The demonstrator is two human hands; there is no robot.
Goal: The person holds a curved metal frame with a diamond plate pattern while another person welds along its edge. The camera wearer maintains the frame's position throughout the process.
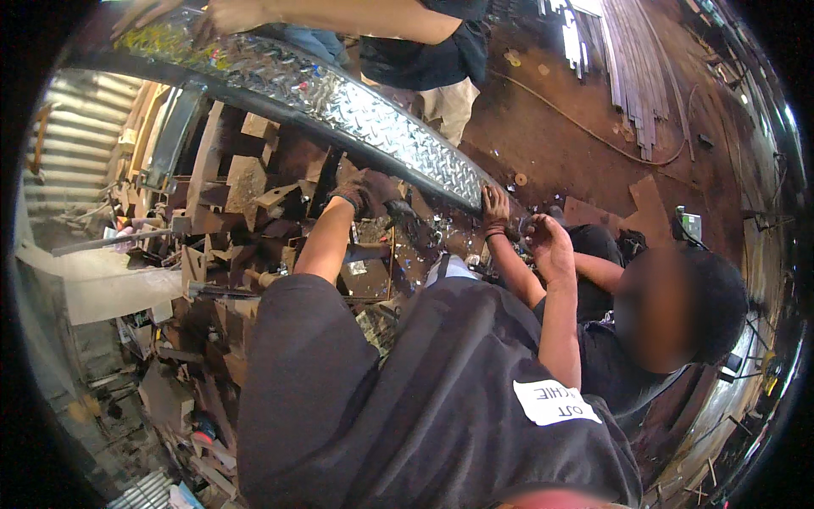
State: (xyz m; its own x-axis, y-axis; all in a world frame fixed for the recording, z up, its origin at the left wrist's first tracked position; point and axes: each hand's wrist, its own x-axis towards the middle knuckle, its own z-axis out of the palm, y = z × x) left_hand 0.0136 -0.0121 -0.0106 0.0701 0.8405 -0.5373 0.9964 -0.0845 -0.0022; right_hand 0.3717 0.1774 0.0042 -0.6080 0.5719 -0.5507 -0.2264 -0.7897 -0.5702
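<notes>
My left hand (pixel 366 192), in a dark glove, is closed beside the near edge of a long tread-plate metal panel (pixel 373 114). Its fingers wrap round something dark that I cannot make out. Below the panel's right end my bare right hand (pixel 553 246) is raised, fingers loosely bent and no object visible in it. Close to it, a co-worker's hand (pixel 495 208) rests on the panel's end. At the upper left, another person's forearm (pixel 339 15) reaches over the panel, the hand there blurred.
A crouching co-worker in dark clothes (pixel 632 382) is close on my right. Scrap wood and metal pieces (pixel 246 191) are heaped at left, near a corrugated sheet (pixel 85 127). Long metal bars (pixel 632 76) and a hose (pixel 585 136) lie on the brown floor.
</notes>
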